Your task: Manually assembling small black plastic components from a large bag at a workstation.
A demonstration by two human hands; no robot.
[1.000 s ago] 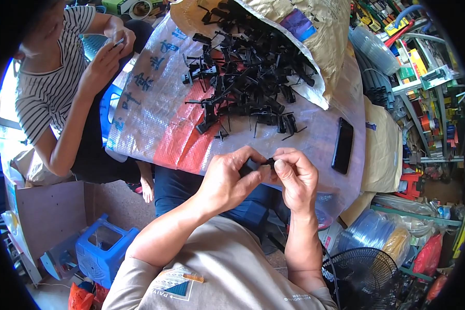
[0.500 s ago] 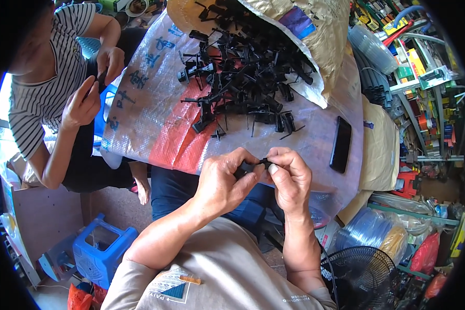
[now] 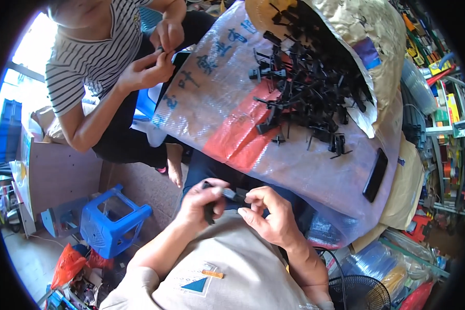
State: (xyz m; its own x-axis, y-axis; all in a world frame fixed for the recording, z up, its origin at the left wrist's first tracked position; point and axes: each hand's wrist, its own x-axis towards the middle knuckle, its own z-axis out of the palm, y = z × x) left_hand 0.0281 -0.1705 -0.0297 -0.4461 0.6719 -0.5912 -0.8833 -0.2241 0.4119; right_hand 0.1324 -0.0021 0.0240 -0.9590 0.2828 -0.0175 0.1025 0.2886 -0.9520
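Left hand (image 3: 197, 205) had fingers curled closed around a black plastic part (image 3: 232, 194), held short of the woven sheet's (image 3: 305, 160) near edge. Right hand (image 3: 272, 216) had thumb and index slightly parted at the part's right end (couldn't tell if they gripped it). Pile of black pieces (image 3: 312, 90) lay on the sheet, black phone (image 3: 375, 175) right of it. Co-worker (image 3: 90, 59) at left had both hands at a small object (image 3: 160, 49).
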